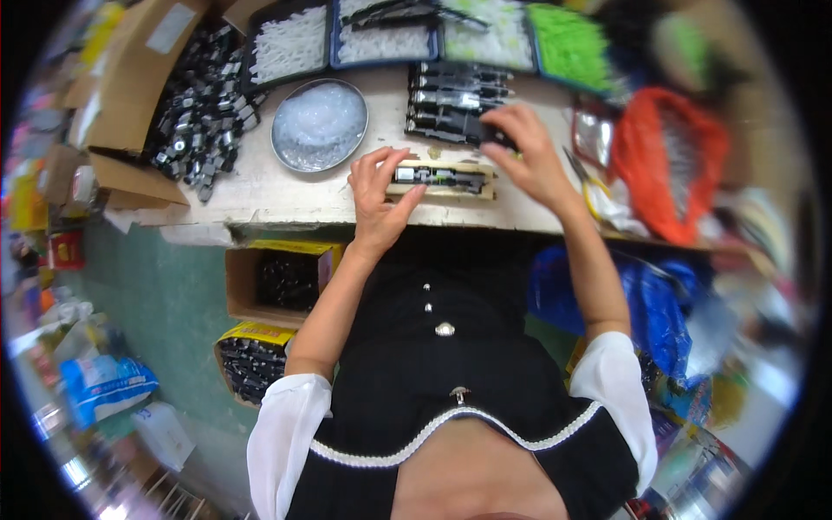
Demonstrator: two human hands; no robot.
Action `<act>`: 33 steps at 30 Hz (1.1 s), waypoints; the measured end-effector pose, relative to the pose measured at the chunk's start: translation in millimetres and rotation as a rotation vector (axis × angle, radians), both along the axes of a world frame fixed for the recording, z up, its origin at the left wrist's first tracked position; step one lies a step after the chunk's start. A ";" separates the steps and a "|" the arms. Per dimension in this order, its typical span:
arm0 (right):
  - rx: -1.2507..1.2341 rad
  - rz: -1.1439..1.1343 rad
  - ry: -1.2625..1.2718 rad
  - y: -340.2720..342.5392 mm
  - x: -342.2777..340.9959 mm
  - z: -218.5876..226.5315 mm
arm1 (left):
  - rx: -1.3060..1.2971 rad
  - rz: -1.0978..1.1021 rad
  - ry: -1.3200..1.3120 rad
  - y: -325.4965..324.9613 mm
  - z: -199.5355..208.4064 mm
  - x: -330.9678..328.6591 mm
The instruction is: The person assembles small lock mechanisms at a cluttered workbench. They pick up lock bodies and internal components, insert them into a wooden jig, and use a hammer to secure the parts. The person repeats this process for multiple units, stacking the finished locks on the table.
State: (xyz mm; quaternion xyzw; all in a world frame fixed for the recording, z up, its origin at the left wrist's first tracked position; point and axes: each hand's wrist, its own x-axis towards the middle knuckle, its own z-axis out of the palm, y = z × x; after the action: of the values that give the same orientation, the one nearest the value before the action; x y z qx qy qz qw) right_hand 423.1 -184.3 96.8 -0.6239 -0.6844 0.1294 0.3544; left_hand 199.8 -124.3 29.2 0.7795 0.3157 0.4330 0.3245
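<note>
The black assembly (446,178) lies in a pale wooden frame (455,194) near the front edge of the table (277,198), straight ahead of us. Our left hand (380,198) straddles the frame's left end, loosely open, thumb on the near side and fingers on the far side; whether it presses or only rests, we cannot tell. To work well here, we would steady the frame from its sides and keep our fingertips off the exposed inner parts. The assembly's long axis runs left to right across our body, roughly along the table edge, its silvery block toward the left and its darker stretch toward the right; which end is its front, we cannot say

Just beyond and to the right, our right hand (530,156) is half curled, thumb and fingers parted around something dark; we cannot tell whether it grips that or merely reaches past it. Next come the black units (446,100), lined up parallel to our piece, then a round bowl (357,146) to their left, yellow-handled scissors (593,192) to the right, and trays of white pieces (290,43) and green pieces (568,43) at the back
</note>
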 end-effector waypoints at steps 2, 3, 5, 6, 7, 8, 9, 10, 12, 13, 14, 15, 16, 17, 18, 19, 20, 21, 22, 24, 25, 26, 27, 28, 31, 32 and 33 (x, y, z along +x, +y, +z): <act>0.033 -0.008 -0.119 -10.3 -17.0 -9.5 | -0.032 0.008 0.029 -2.3 1.3 -6.1; 0.031 0.001 -0.140 -12.6 -24.6 -13.8 | -0.044 0.012 0.037 -3.7 2.8 -8.5; 0.028 0.022 -0.183 -12.8 -35.4 -18.7 | -0.062 0.011 0.032 -3.7 2.9 -12.1; 0.021 0.034 -0.198 -11.4 -39.2 -19.5 | -0.066 0.006 0.017 -2.2 1.4 -12.8; 0.013 0.046 -0.212 -9.9 -42.9 -20.0 | -0.072 0.003 0.003 -1.0 0.5 -13.5; 0.005 0.059 -0.227 -8.6 -46.0 -20.7 | -0.073 0.007 0.001 -0.8 0.9 -14.2; 0.011 0.072 -0.229 -7.5 -47.9 -21.8 | -0.073 0.010 -0.003 -0.3 1.6 -14.0; 0.017 0.074 -0.242 -5.6 -49.6 -22.3 | -0.073 0.013 -0.007 0.6 1.9 -14.0; 0.030 0.077 -0.267 -1.7 -52.1 -23.1 | -0.038 0.000 0.016 4.8 -0.8 -15.0; 0.024 0.079 -0.273 -1.4 -52.5 -23.8 | -0.022 -0.008 0.028 6.5 -1.7 -15.4; 0.018 0.080 -0.279 -1.4 -52.5 -24.7 | -0.005 -0.019 0.034 7.5 -0.9 -15.3; 0.011 0.079 -0.283 -1.9 -52.7 -26.0 | 0.011 -0.032 0.042 7.9 0.6 -15.0; 0.001 0.078 -0.287 -2.3 -53.2 -27.2 | 0.027 -0.046 0.049 8.6 1.7 -14.8; -0.009 0.078 -0.291 -2.7 -53.6 -28.2 | 0.037 -0.058 0.061 9.7 2.0 -14.9; -0.018 0.076 -0.296 -3.3 -53.4 -28.7 | 0.048 -0.071 0.073 11.2 2.0 -14.4; -0.025 0.077 -0.305 -3.5 -53.6 -28.8 | 0.058 -0.084 0.083 12.8 2.2 -14.0; -0.032 0.079 -0.314 -3.4 -54.1 -28.7 | 0.065 -0.100 0.098 14.6 2.3 -14.1; -0.038 0.080 -0.322 -3.3 -54.3 -28.6 | 0.072 -0.116 0.114 17.0 2.9 -14.8; -0.037 0.079 -0.319 -3.4 -53.8 -28.8 | 0.080 -0.132 0.130 19.4 3.8 -15.4; -0.033 0.078 -0.313 -3.4 -53.0 -29.2 | 0.096 -0.173 0.191 24.8 9.5 -16.0; -0.032 0.070 -0.281 -4.6 -51.4 -28.8 | 0.104 -0.193 0.222 27.4 12.3 -16.1; -0.031 0.061 -0.250 -7.0 -47.5 -28.3 | 0.124 -0.213 0.258 29.8 13.8 -15.9; -0.028 0.054 -0.219 -9.7 -42.7 -28.0 | 0.145 -0.230 0.294 32.0 15.0 -15.8; 0.012 0.012 -0.205 -13.3 -35.6 -28.3 | 0.165 -0.248 0.330 34.0 16.6 -15.9; 0.077 -0.160 -0.188 -33.3 -1.3 -31.0 | 0.234 -0.300 0.412 39.3 24.1 -14.8; 0.063 -0.240 -0.195 -42.1 12.6 -33.0 | 0.234 -0.308 0.418 40.8 27.7 -15.7; 0.047 -0.325 -0.201 -51.4 23.9 -35.1 | 0.234 -0.322 0.425 42.3 32.5 -16.2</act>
State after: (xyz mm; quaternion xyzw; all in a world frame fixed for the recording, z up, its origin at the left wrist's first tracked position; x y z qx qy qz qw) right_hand 446.9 -235.7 61.7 -0.7275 -0.6095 -0.0087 0.3149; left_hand 183.7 -82.1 61.6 0.9250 0.1964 0.2364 0.2235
